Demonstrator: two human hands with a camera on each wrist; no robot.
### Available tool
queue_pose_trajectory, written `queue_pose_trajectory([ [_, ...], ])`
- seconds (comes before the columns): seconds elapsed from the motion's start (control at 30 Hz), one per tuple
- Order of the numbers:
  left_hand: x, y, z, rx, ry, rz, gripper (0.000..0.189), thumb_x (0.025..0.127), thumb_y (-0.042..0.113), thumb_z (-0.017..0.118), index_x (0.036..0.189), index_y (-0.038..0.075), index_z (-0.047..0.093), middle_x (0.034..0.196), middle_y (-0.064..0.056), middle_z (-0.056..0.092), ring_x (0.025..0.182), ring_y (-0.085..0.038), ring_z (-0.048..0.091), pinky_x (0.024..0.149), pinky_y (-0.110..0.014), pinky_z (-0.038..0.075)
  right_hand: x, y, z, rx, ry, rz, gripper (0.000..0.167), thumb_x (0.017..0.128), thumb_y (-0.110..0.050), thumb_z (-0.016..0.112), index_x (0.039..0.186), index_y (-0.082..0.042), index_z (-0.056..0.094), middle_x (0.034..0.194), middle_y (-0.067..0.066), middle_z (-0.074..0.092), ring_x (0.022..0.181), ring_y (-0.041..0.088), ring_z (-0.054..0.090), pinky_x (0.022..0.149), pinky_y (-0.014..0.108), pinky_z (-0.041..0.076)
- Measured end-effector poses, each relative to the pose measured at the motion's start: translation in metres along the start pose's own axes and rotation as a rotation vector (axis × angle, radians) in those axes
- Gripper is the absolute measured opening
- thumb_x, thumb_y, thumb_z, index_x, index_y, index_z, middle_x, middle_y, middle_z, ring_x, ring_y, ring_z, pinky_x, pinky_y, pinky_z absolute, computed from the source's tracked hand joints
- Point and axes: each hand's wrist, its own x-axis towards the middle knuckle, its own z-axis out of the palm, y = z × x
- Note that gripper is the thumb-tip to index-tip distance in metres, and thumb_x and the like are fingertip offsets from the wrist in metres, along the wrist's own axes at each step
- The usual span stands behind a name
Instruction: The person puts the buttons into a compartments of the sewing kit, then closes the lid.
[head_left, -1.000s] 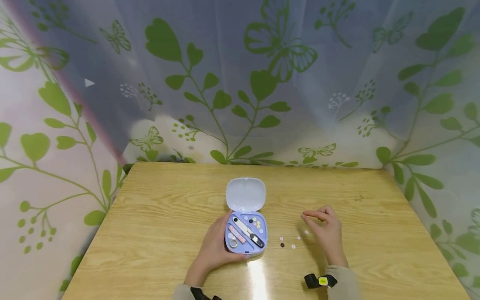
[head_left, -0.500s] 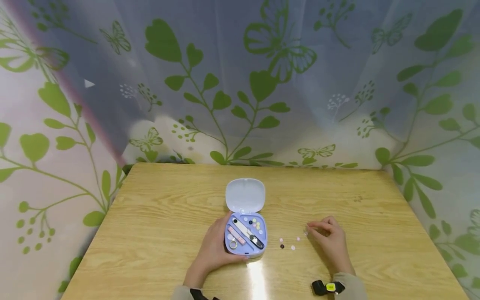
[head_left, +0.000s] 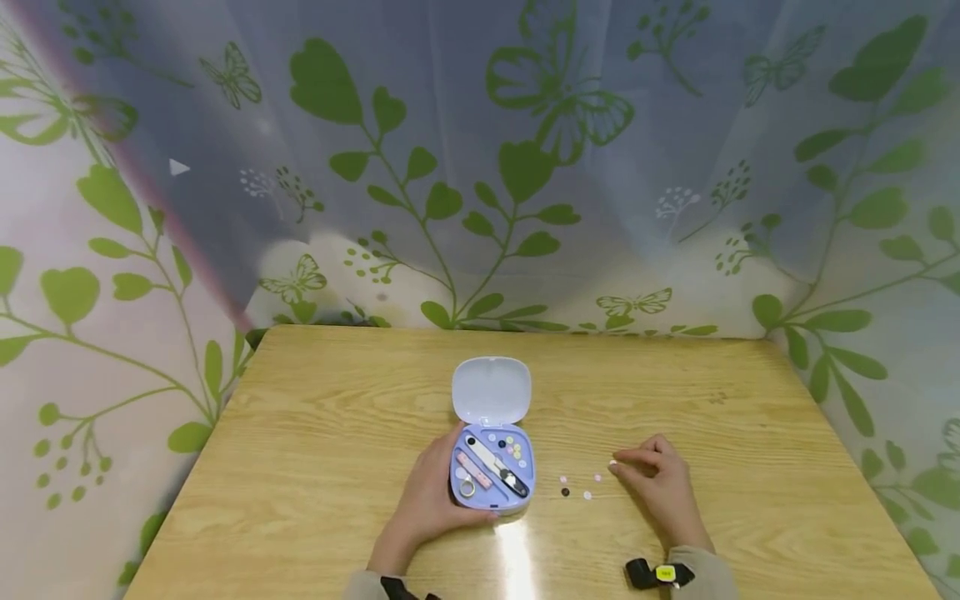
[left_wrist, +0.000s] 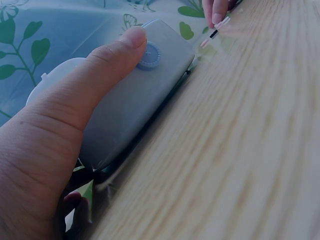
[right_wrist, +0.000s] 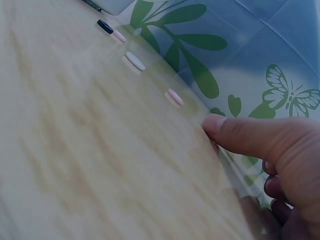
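Note:
My left hand (head_left: 427, 492) grips a lavender sewing kit box (head_left: 531, 467), thumb along its front and fingers round its left side. Its whitish lid (head_left: 491, 390) stands open at the back. Inside lie small scissors or snips with a black end (head_left: 513, 481), a pink tape-like strip (head_left: 473, 470), a ring-shaped piece (head_left: 467, 487) and several buttons (head_left: 517, 451). To the right, my right hand (head_left: 663, 483) pinches a small white button (head_left: 612, 462) between thumb and forefinger, low at the table. The thumb (right_wrist: 235, 131) hides that button in the right wrist view.
Between box and right hand lie loose buttons on the wooden table (head_left: 315, 433): a black one (head_left: 566, 492), a white one (head_left: 587, 495) and pink ones (head_left: 597, 477). A leaf-patterned curtain (head_left: 480, 208) hangs behind the table.
My right hand has come down and slightly toward me, onto the rightmost button, which now shows at its fingertips. The left hand and the box have stayed in place.

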Motion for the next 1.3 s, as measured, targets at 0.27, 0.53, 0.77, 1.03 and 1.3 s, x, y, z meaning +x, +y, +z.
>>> queue_pose_trajectory([
  [0.27, 0.0014, -0.0013, 0.0028, 0.005, 0.006, 0.013, 0.136, 0.05, 0.071, 0.086, 0.159, 0.025, 0.019, 0.149, 0.0, 0.045, 0.135, -0.024, 0.042, 0.114, -0.052, 0.029, -0.0003, 0.0033, 0.0008, -0.045, 0.032, -0.048, 0.011, 0.077, -0.011, 0.086, 0.086, -0.014, 0.08, 0.081, 0.002, 0.048, 0.076, 0.013, 0.045, 0.067, 0.021, 0.041],
  [0.53, 0.002, -0.0015, 0.0027, 0.004, 0.014, 0.028, 0.136, 0.051, 0.07, 0.087, 0.159, 0.024, 0.02, 0.148, 0.0, 0.046, 0.134, -0.024, 0.043, 0.113, -0.053, 0.03, 0.0011, 0.0041, 0.0029, -0.061, 0.061, -0.11, 0.013, 0.075, -0.008, 0.086, 0.083, -0.015, 0.079, 0.078, -0.001, 0.047, 0.074, 0.012, 0.045, 0.064, 0.019, 0.042],
  [0.77, 0.0011, -0.0014, 0.001, 0.01, 0.008, 0.01, 0.137, 0.05, 0.069, 0.088, 0.159, 0.025, 0.02, 0.148, 0.0, 0.046, 0.134, -0.023, 0.043, 0.113, -0.052, 0.03, -0.0003, 0.0011, 0.0045, -0.037, 0.05, -0.109, 0.011, 0.076, -0.01, 0.086, 0.084, -0.014, 0.079, 0.079, 0.0, 0.047, 0.074, 0.013, 0.046, 0.065, 0.018, 0.044],
  [1.03, 0.0006, -0.0009, 0.0016, 0.011, 0.013, 0.022, 0.136, 0.05, 0.069, 0.087, 0.159, 0.022, 0.021, 0.148, -0.002, 0.046, 0.134, -0.024, 0.043, 0.114, -0.052, 0.029, -0.0007, 0.0033, 0.0044, -0.01, 0.052, -0.108, 0.01, 0.077, -0.012, 0.086, 0.082, -0.015, 0.079, 0.08, 0.002, 0.048, 0.075, 0.013, 0.046, 0.066, 0.018, 0.043],
  [1.3, 0.0002, -0.0005, 0.0025, 0.016, 0.004, 0.019, 0.136, 0.051, 0.069, 0.087, 0.159, 0.021, 0.021, 0.149, -0.003, 0.046, 0.135, -0.025, 0.042, 0.114, -0.052, 0.028, -0.0019, 0.0001, 0.0042, 0.035, 0.054, -0.047, 0.009, 0.077, -0.013, 0.086, 0.083, -0.013, 0.079, 0.081, 0.005, 0.049, 0.077, 0.015, 0.047, 0.067, 0.018, 0.044],
])
